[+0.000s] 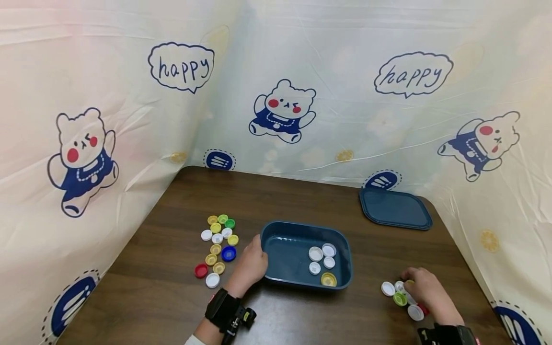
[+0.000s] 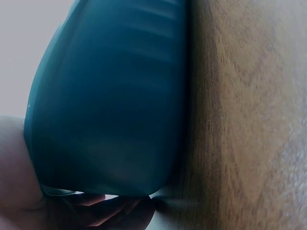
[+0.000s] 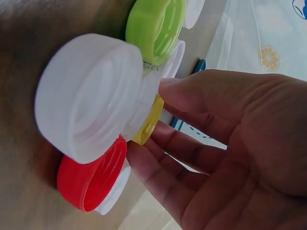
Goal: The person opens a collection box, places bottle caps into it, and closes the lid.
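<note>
My left hand grips the left end of a dark blue plastic tray, thumb over the rim and fingers along the outer wall. Inside the tray lie several white bottle caps and one yellow bottle cap. At the right, my right hand reaches into a small cluster of caps. Its thumb and fingers pinch another yellow bottle cap at the edges. Close by are a white cap, a red cap and a light green cap.
Left of the tray, a loose group of caps includes a blue cap, a red cap and several yellow, green and white ones. A dark blue lid lies at the back right of the brown table. A printed curtain surrounds the table.
</note>
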{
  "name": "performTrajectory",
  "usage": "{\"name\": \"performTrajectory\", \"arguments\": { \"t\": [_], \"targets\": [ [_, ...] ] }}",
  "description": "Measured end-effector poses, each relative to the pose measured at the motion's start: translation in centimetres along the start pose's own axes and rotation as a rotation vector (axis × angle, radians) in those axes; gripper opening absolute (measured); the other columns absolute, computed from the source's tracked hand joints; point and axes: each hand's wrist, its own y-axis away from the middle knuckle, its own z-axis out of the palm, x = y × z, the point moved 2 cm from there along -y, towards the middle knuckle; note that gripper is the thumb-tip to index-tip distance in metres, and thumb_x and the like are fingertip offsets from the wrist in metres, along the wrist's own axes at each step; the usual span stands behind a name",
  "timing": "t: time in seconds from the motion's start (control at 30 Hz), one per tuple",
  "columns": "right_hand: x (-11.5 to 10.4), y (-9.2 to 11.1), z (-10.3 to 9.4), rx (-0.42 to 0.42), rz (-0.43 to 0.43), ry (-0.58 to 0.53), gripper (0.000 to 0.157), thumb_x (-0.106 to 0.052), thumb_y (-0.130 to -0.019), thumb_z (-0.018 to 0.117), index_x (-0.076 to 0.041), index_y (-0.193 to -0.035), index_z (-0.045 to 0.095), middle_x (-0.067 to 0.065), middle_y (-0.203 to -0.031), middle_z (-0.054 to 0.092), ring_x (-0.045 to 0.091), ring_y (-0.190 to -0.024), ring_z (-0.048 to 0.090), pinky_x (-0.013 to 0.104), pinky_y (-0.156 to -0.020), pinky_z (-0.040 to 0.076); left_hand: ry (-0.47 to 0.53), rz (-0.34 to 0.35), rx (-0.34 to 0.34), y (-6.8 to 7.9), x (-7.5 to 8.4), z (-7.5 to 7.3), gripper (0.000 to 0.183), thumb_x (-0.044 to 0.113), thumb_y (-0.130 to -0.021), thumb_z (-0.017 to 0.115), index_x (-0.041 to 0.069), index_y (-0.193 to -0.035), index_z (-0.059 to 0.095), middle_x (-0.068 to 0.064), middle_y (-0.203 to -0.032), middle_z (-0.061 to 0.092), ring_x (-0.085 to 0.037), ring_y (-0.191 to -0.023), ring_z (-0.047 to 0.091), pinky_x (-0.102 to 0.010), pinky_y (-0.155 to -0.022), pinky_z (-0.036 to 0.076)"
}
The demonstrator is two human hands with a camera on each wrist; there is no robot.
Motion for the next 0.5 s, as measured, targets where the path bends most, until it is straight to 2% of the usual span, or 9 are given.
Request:
{"name": "performTrajectory", "arguments": {
  "t": [0.2, 0.5],
  "targets": [
    [0.14, 0.09, -0.03, -0.007, 0.011, -0.005, 0.014, -0.008, -0.086, 0.068, 0.0, -0.097, 0.069, 0.02, -0.097, 0.066, 0.037, -0.094, 0.063, 0.053, -0.082, 0.052, -0.006, -0.006, -0.003, 0.01, -0.11, 0.12, 0.043, 0.001, -0.101, 0.046, -0.007, -0.143, 0.039, -0.026, -0.138, 0.054, -0.039, -0.126, 0.055, -0.058, -0.098, 0.049],
    [0.11, 0.17, -0.6, -0.011, 0.03, -0.025, 0.015, -0.01, -0.088, 0.069, 0.0, -0.099, 0.068, 0.02, -0.098, 0.066, 0.035, -0.092, 0.062, 0.052, -0.08, 0.052, -0.001, -0.009, 0.006, 0.02, 0.05, 0.08, 0.043, 0.001, -0.101, 0.046, -0.007, -0.143, 0.039, -0.027, -0.136, 0.054, -0.039, -0.125, 0.056, -0.058, -0.098, 0.05]
  ]
}}
